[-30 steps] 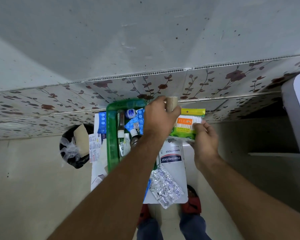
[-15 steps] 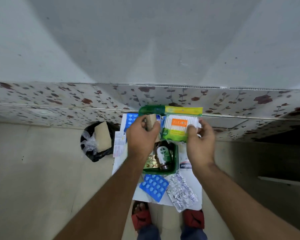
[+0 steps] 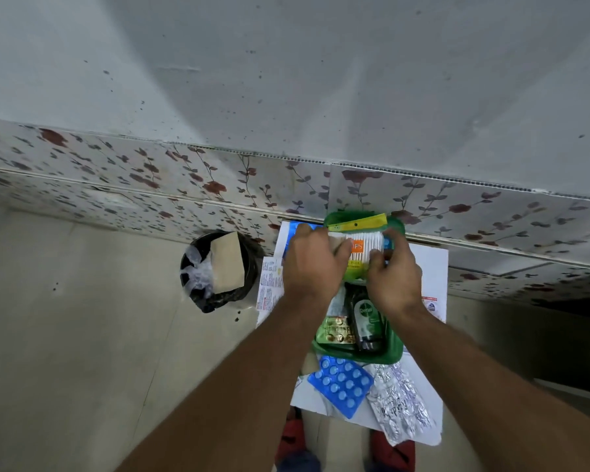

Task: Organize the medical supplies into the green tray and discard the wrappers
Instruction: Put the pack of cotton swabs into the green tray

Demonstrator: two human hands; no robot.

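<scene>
hands: both on cotton swab pack [image 3: 367, 248] over far end of green tray [image 3: 394, 352] | left hand [image 3: 312, 264] fingers [image 3: 346, 248] clenched on a tan roll and the pack's left edge | right hand [image 3: 394, 277] fingers pinch its right edge | below wrists: dettol bottle [image 3: 365, 318] in tray | nearer: blue blister strip [image 3: 341, 383], foil strip [image 3: 401, 403] on desk [image 3: 430, 267] | left of fingers: bin [image 3: 218, 270]

A small white table [image 3: 426, 267] right of frame centre carries the green tray [image 3: 394, 352], a blue blister pack [image 3: 341, 383], a foil strip [image 3: 401, 407] and a printed leaflet [image 3: 269, 284].
</scene>
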